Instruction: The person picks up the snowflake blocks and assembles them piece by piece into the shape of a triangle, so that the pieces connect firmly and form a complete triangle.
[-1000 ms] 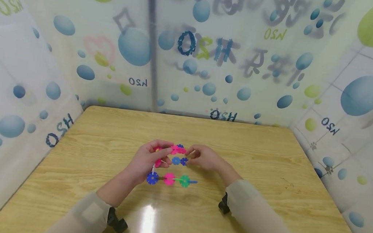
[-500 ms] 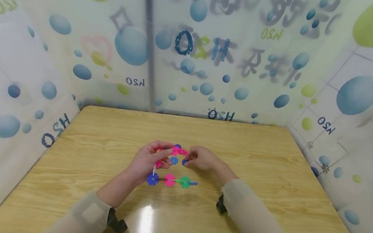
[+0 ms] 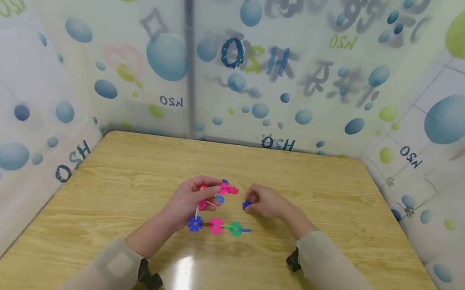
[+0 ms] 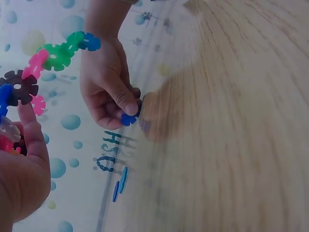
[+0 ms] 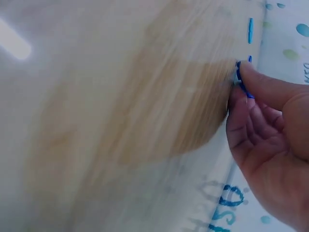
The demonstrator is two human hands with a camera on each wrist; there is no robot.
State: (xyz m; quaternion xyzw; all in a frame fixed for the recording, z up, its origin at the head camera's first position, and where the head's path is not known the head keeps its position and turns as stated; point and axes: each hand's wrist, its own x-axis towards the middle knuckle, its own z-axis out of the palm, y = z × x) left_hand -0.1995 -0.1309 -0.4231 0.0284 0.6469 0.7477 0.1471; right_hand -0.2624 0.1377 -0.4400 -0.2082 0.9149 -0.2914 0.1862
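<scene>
My left hand (image 3: 193, 201) grips a linked chain of plastic snowflake discs (image 3: 216, 225). Pink pieces show by its thumb. The chain's lower arm sticks out to the right with blue, pink and green discs and a blue one edge-on at its end. In the left wrist view, a dark brown disc (image 4: 20, 87) and green discs (image 4: 57, 56) belong to this chain. My right hand (image 3: 270, 202) pinches one loose dark blue snowflake disc (image 3: 246, 205) between thumb and fingers, close over the table. The right wrist view shows the pinched disc nearly edge-on.
A light blue disc (image 3: 219, 199) lies on the table (image 3: 315, 183) beside my left fingers, partly covered by them. Farther back is another dark blue disc (image 3: 224, 181), overlapped by the chain. Patterned curtain walls (image 3: 261, 88) stand round the table's back and sides.
My right hand has pinched the dark blue disc that lay beside the light blue one and moved it to the right, away from the chain. My left hand keeps its hold on the chain.
</scene>
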